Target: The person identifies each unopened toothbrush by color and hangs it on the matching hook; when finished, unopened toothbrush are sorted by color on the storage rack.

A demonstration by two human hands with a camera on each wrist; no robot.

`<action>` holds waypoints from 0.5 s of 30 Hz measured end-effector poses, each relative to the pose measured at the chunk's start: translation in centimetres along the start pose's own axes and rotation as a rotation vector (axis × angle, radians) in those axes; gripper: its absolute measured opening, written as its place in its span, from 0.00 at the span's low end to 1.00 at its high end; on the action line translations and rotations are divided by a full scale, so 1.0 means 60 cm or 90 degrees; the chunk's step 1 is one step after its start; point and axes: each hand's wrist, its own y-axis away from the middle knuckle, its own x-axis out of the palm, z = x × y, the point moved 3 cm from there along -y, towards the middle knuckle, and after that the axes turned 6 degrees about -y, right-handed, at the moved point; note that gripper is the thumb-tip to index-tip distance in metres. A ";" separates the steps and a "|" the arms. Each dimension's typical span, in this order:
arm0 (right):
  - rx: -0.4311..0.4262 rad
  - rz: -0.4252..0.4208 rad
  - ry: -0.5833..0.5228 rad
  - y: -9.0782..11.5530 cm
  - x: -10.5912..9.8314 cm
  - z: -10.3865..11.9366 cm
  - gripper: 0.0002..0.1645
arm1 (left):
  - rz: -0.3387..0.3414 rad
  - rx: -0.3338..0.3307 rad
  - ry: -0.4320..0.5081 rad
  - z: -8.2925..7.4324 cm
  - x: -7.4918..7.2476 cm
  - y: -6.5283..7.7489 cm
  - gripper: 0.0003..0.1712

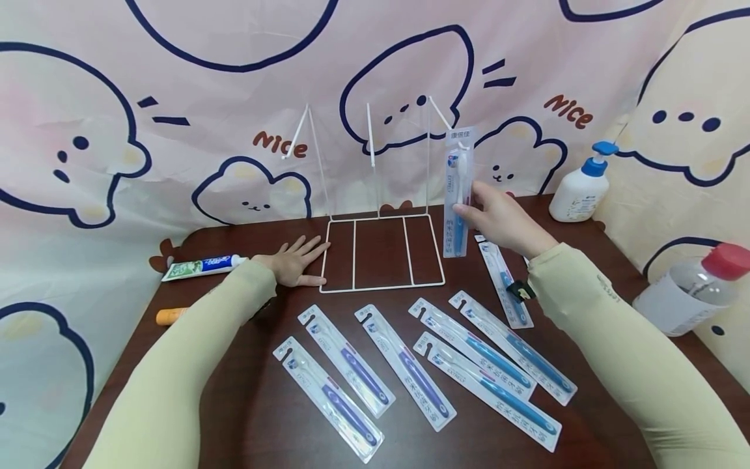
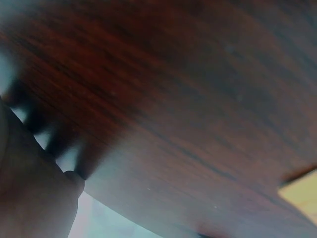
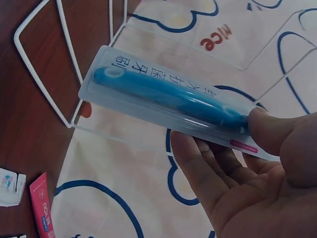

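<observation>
A white wire display rack [image 1: 382, 287] with hooked arms stands at the back of the table. My right hand [image 1: 505, 220] grips a packaged blue toothbrush [image 1: 459, 170] beside the rack's right hook [image 1: 441, 112]. The package stands nearly upright, and in the right wrist view the thumb lies on one side with fingers behind. Flat on the table, my left hand [image 1: 291, 262] has its fingers spread, fingertips right at the left side of the rack's base. In the left wrist view only part of that hand [image 2: 37, 183] shows, dark at the edge.
Packaged purple toothbrushes [image 1: 410, 368] and several blue ones [image 1: 486, 391] lie in front of the rack. At left are a toothpaste tube [image 1: 205, 266] and an orange item [image 1: 170, 316]. A pump bottle [image 1: 580, 192] and a red-capped bottle [image 1: 685, 296] stand right. A pink tube [image 3: 42, 206] lies nearby.
</observation>
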 end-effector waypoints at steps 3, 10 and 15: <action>0.004 0.008 0.013 -0.021 -0.002 -0.001 0.36 | -0.002 0.004 -0.001 0.000 -0.003 0.001 0.55; 0.034 0.032 -0.017 -0.076 -0.003 0.002 0.35 | 0.005 -0.001 -0.007 -0.001 -0.007 0.001 0.56; 0.057 0.033 -0.016 -0.116 -0.004 0.000 0.35 | 0.001 0.003 0.003 -0.003 -0.005 0.004 0.56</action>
